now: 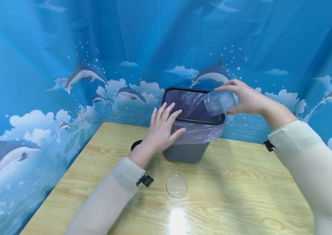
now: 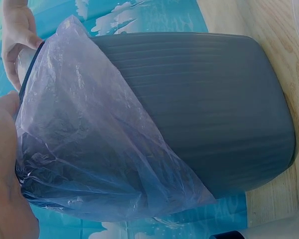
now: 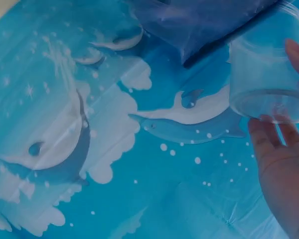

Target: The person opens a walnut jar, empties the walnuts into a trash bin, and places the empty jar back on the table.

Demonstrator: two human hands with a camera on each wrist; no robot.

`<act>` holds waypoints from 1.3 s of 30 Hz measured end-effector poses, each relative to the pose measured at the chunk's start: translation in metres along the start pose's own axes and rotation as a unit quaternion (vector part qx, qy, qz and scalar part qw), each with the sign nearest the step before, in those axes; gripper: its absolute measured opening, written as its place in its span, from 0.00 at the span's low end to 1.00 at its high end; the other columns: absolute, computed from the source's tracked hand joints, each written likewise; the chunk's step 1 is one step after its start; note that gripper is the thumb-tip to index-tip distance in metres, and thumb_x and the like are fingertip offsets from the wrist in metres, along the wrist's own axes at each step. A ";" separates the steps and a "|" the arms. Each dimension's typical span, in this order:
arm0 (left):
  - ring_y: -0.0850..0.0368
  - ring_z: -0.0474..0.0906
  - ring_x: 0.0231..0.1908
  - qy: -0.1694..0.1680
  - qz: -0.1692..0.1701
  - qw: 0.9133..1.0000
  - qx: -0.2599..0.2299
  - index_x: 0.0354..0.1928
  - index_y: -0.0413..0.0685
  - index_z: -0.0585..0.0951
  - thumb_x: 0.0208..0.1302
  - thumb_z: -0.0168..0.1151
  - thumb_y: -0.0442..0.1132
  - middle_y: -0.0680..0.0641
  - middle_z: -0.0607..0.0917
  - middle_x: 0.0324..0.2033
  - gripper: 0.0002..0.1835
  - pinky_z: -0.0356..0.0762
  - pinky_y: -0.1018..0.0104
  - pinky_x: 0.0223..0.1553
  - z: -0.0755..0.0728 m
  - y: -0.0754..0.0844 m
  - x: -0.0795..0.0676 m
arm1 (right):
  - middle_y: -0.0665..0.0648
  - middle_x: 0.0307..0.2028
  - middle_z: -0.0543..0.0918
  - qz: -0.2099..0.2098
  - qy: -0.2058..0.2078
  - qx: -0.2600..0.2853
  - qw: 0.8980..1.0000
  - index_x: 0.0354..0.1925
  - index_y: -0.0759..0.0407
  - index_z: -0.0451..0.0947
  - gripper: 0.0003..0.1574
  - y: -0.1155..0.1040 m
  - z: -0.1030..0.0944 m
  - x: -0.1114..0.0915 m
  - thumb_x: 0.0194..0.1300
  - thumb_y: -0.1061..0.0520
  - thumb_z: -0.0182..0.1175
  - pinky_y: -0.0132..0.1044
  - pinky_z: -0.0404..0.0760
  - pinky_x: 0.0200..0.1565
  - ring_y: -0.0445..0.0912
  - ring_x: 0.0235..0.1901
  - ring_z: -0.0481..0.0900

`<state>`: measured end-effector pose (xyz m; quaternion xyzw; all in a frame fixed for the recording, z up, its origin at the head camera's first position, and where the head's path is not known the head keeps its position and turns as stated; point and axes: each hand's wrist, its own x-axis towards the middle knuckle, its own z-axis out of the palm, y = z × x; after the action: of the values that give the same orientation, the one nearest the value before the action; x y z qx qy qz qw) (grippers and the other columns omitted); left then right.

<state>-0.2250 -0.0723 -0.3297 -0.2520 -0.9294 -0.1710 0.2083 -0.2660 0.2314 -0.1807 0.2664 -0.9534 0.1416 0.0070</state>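
Observation:
A grey trash bin [image 1: 186, 153], lined with a translucent purple bag [image 1: 198, 132], stands on the table with its black rim up. My right hand [image 1: 249, 99] grips a clear jar [image 1: 220, 102] between thumb and fingers. The jar is tilted on its side, its mouth over the right part of the bin's opening; in the right wrist view its base faces the palm. No contents can be made out inside it. My left hand [image 1: 161, 129] lies with fingers extended at the bin's near left rim. A clear round lid [image 1: 176, 186] lies flat in front of the bin.
Behind my left wrist a dark round-topped object [image 1: 136, 144] is mostly hidden; the left wrist view shows a black end [image 2: 228, 235] on a pale body. The wooden table [image 1: 251, 189] meets a blue dolphin-print curtain [image 1: 142, 39] at the back and left.

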 end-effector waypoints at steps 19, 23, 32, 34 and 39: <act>0.49 0.31 0.78 0.009 0.001 1.000 -0.001 0.78 0.60 0.57 0.72 0.46 0.67 0.48 0.46 0.79 0.38 0.28 0.41 0.74 0.002 -0.001 -0.001 | 0.63 0.72 0.55 -0.001 -0.017 -0.030 0.999 0.75 0.47 0.63 0.53 0.001 0.003 0.003 0.55 0.64 0.73 0.68 0.71 0.55 0.65 0.72 0.49; 0.49 0.31 0.78 0.007 0.001 1.000 0.001 0.78 0.60 0.57 0.72 0.46 0.67 0.49 0.45 0.79 0.38 0.29 0.40 0.74 0.002 -0.001 -0.001 | 0.63 0.72 0.56 0.000 -0.015 -0.030 0.999 0.75 0.47 0.63 0.53 -0.001 0.002 0.002 0.55 0.64 0.74 0.68 0.71 0.55 0.66 0.72 0.49; 0.49 0.31 0.78 0.011 0.002 1.000 -0.002 0.77 0.60 0.57 0.72 0.46 0.67 0.49 0.45 0.79 0.38 0.30 0.40 0.73 0.002 -0.001 -0.001 | 0.62 0.71 0.58 -0.013 0.064 0.009 0.998 0.75 0.46 0.63 0.55 -0.007 -0.010 -0.002 0.54 0.62 0.76 0.68 0.72 0.54 0.66 0.67 0.58; 0.48 0.32 0.78 0.013 0.003 1.000 -0.001 0.77 0.60 0.57 0.72 0.46 0.67 0.49 0.46 0.79 0.38 0.31 0.39 0.73 0.003 -0.002 -0.001 | 0.62 0.71 0.58 -0.009 0.065 0.010 0.998 0.75 0.46 0.63 0.55 -0.006 -0.009 -0.002 0.54 0.62 0.76 0.68 0.72 0.54 0.67 0.67 0.59; 0.48 0.33 0.78 0.014 0.003 1.000 -0.003 0.78 0.61 0.57 0.72 0.45 0.67 0.48 0.46 0.79 0.38 0.29 0.40 0.73 0.004 -0.003 0.000 | 0.65 0.70 0.58 -0.004 0.012 -0.045 0.999 0.74 0.49 0.64 0.52 0.000 -0.001 0.000 0.55 0.60 0.76 0.69 0.68 0.57 0.66 0.69 0.56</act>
<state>-0.2274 -0.0729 -0.3339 -0.2525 -0.9252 -0.1764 0.2215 -0.2661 0.2323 -0.1796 0.2683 -0.9575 0.1014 0.0309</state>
